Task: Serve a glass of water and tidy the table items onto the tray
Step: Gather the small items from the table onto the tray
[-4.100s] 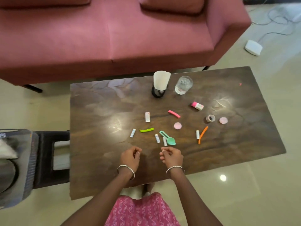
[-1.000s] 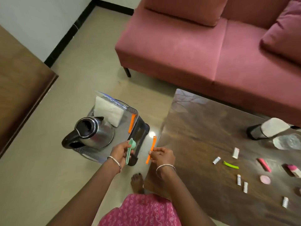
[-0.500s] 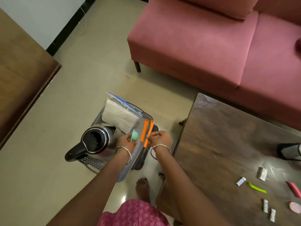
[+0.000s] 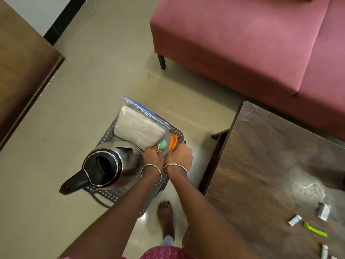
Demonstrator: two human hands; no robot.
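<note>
A grey perforated tray (image 4: 108, 193) sits on a low stool left of the dark wooden table (image 4: 261, 165). On the tray stand a steel kettle (image 4: 110, 163) and a clear zip bag of white tissues (image 4: 140, 126). My left hand (image 4: 153, 156) holds a mint-green spoon (image 4: 162, 144) low over the tray, beside the bag. My right hand (image 4: 180, 156) holds an orange stick (image 4: 173, 142) down at the tray's right edge, where a second orange stick lies. A lime-green clip (image 4: 315, 229) and small white packets (image 4: 294, 220) lie on the table.
A pink sofa (image 4: 242, 43) fills the upper right. A brown wooden cabinet (image 4: 22, 68) stands at the left. My bare foot (image 4: 165, 217) is on the tiled floor between stool and table.
Both hands have dropped closer to the tray with the green spoon and orange stick. My view has moved further left, away from the table.
</note>
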